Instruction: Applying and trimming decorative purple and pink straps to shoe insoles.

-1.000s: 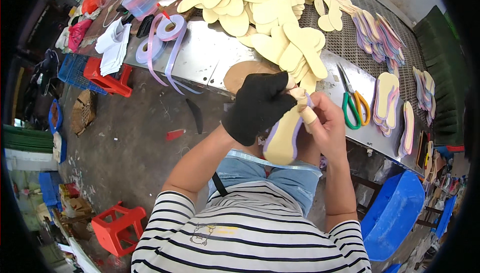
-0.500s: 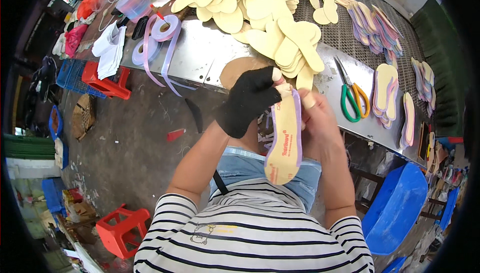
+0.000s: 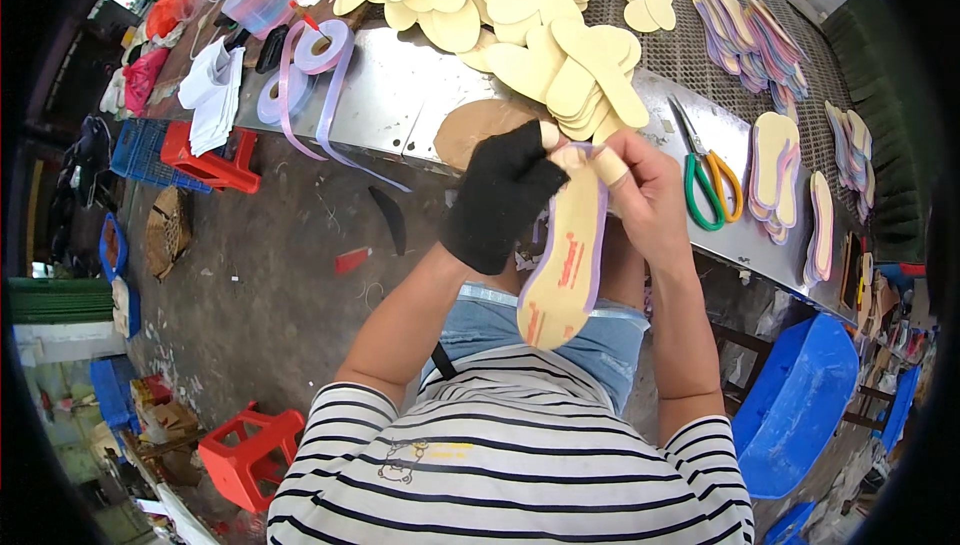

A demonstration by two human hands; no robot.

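Note:
A pale yellow insole [image 3: 570, 255] with a lilac tape edging along its outline hangs in front of my lap, its wider end pointing down toward me. My left hand [image 3: 500, 195], in a black glove that leaves the fingertips bare, is closed on the insole's upper end. Opposite it, my right hand [image 3: 643, 180] is bare with a beige wrap on a digit, and it pinches the same end at the right edge. The fingers cover that tip, so how the tape sits there is hidden. Just beyond my hands lies a heap of plain yellow insoles [image 3: 600, 75].
Scissors [image 3: 708, 185] with green and orange handles lie right on the metal table [image 3: 390, 75], near stacks of edged insoles [image 3: 773, 170]. Tape rolls [image 3: 322, 47] sit left, strips hanging over the edge. Red stools [image 3: 252, 455] stand left; a blue tub [image 3: 800, 405] is at right.
The insole's lower end has swung slightly left and up. My right hand has moved up to the insole's upper end, its fingers now pinching there. A hanging tape strip has shifted right.

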